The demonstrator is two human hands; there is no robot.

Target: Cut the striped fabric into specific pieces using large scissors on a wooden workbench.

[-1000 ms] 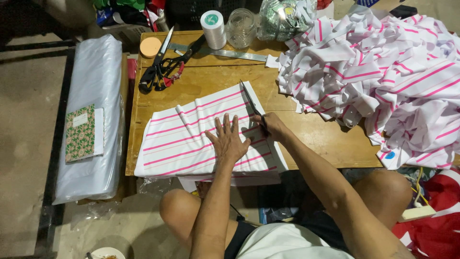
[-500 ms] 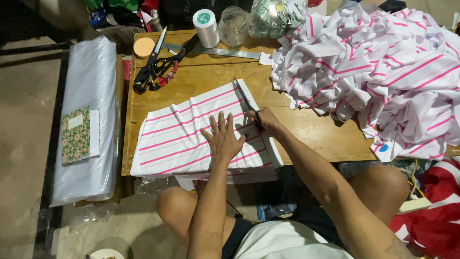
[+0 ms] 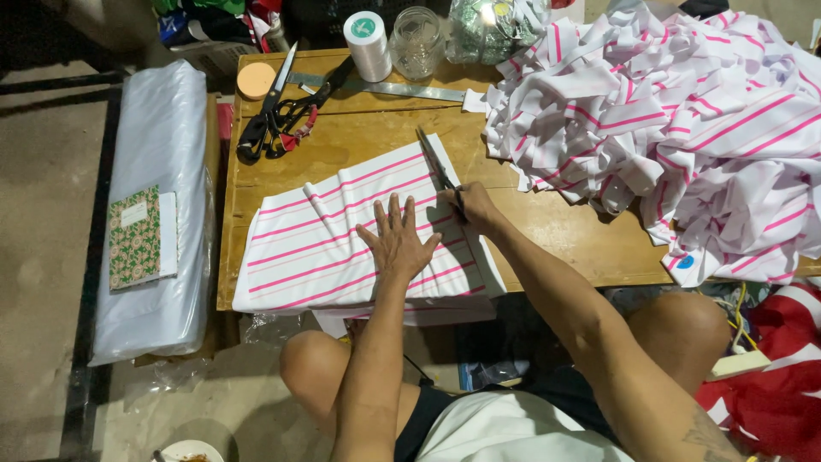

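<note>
While left hand (image 3: 400, 241) lies flat, fingers spread, on striped fabric piece (image 3: 342, 235) at desk (image 3: 564, 227) front edge, right hand (image 3: 472, 205) closes round scissors (image 3: 438, 167) at fabric's right edge; blades angle away from person, along that edge.

Left hand (image 3: 398, 244) flat on striped fabric (image 3: 333, 235); right hand (image 3: 472, 205) holds scissors (image 3: 438, 167).

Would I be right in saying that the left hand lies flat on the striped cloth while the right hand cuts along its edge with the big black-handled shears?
Not quite. In the head view the black-handled shears lie unused on the table. The right hand works a slim blade along the edge of the striped cloth; the left hand does lie flat on it.
</note>
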